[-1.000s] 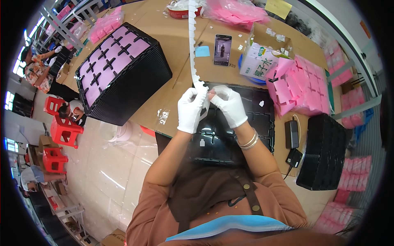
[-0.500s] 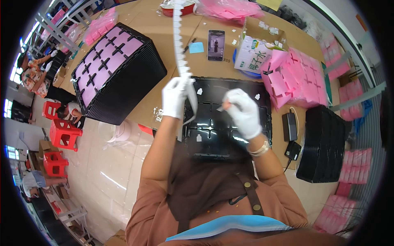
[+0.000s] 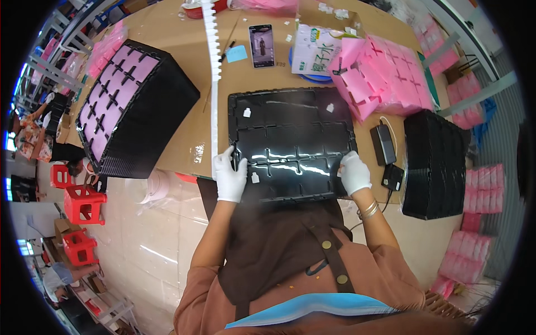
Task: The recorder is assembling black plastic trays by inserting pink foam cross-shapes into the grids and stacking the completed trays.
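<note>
A shiny black plastic tray with shallow compartments lies at the near edge of the table, in front of my body. My left hand, in a white glove, grips the tray's left edge. At the right edge my right hand, also gloved, is closed on the rim with its fingers curled. Small white stickers sit on the tray: one sticker far left, another sticker far right, a third sticker near left. A long white toothed strip runs away from me beside the tray; its near end meets my left hand.
Left stands a tall stack of black trays with lilac pads. Behind lie a phone, a blue note and a carton. Right are pink wrapped pieces, a power adapter and another black tray stack.
Both hands have come down to the tray's side edges, the right one moving away from above its middle. The raised strip now lies straighter beside the tray. The whole view has shifted.
</note>
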The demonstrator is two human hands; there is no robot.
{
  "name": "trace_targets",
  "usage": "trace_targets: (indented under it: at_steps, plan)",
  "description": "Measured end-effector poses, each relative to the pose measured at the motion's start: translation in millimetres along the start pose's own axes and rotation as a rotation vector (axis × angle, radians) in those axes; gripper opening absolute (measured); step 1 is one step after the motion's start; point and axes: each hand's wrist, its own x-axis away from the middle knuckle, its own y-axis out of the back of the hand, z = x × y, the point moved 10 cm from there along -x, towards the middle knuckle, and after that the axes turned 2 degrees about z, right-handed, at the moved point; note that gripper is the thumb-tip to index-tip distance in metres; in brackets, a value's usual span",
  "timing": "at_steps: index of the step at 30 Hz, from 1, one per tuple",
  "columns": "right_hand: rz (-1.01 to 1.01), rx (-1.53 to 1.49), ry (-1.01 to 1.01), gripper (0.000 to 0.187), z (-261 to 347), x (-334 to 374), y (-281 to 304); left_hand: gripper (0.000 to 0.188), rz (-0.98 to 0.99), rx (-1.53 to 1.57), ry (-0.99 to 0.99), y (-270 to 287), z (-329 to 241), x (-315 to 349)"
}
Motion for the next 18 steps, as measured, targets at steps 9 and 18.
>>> trace_targets:
  at_steps: [9, 18]
  plan:
    - [0.002, -0.587, 0.305, 0.008, -10, 29, 24, 0.039, -0.031, 0.166, 0.166, -14, 44, 5]
    - [-0.211, -0.527, 0.032, 0.017, -29, -138, 19, 0.039, -0.011, 0.231, 0.183, -13, 41, 0]
